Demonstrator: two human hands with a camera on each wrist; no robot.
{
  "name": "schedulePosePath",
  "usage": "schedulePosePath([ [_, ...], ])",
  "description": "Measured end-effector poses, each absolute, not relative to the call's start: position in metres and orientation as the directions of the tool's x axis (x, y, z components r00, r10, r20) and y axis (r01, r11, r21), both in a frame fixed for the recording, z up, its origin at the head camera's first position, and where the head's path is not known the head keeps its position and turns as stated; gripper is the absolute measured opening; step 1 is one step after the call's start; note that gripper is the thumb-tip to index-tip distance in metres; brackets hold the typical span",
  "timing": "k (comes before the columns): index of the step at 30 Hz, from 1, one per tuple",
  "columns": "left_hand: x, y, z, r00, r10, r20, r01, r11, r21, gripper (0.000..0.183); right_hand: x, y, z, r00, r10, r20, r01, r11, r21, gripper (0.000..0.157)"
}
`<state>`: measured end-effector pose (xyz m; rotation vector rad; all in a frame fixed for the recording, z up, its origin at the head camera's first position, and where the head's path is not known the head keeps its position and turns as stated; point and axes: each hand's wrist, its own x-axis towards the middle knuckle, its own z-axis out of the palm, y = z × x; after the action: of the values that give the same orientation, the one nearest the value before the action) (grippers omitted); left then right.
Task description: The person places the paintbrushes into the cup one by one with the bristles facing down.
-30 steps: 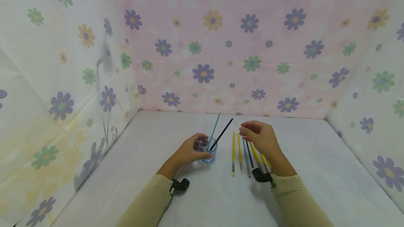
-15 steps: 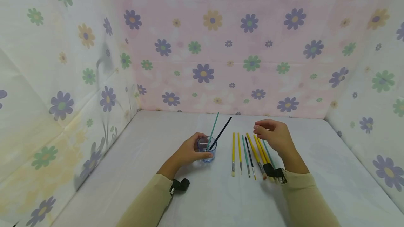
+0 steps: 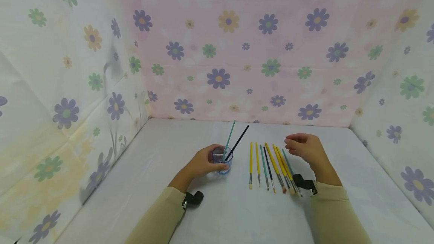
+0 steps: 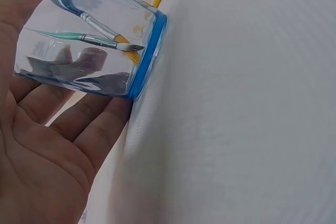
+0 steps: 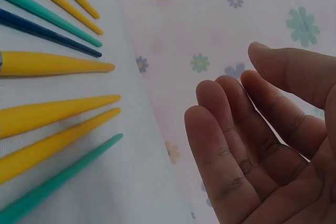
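On the table, our left hand, fingers partly hidden, grips the glass holding two brushes; our right hand, loosely curved, thumb apart, is near a teal brush half-covered by its camera.

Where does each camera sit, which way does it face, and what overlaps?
Head: on the head, facing forward and down over the white table; left hand, right hand and khaki fabric sleeves show.
Left wrist: on that wrist, facing the clear round blue-based cup; the left hand shows, gripping it.
Right wrist: on that wrist, facing slim yellow, teal and dark-blue paintbrush handles and pink floral backdrop; the right hand shows.
Head and left wrist share the cup.
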<state>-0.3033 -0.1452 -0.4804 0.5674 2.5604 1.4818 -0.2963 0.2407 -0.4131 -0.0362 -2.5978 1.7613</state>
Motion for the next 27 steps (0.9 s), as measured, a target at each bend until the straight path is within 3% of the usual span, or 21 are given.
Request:
schedulePosePath([
  [20,-0.303,-0.143,-0.479,-0.922,0.381,0.073,0.256,0.454,0.854,0.074,-0.308,0.272,-0.441,-0.948,0.151,-0.279,0.317,0.421,-0.850,0.051],
  [27,-0.303,-0.145,-0.480,-0.925,0.375,0.069,0.252,0.467,0.848,0.073,-0.309,0.273,-0.447,-0.938,0.144,-0.317,0.343,0.532,-0.774,0.049],
])
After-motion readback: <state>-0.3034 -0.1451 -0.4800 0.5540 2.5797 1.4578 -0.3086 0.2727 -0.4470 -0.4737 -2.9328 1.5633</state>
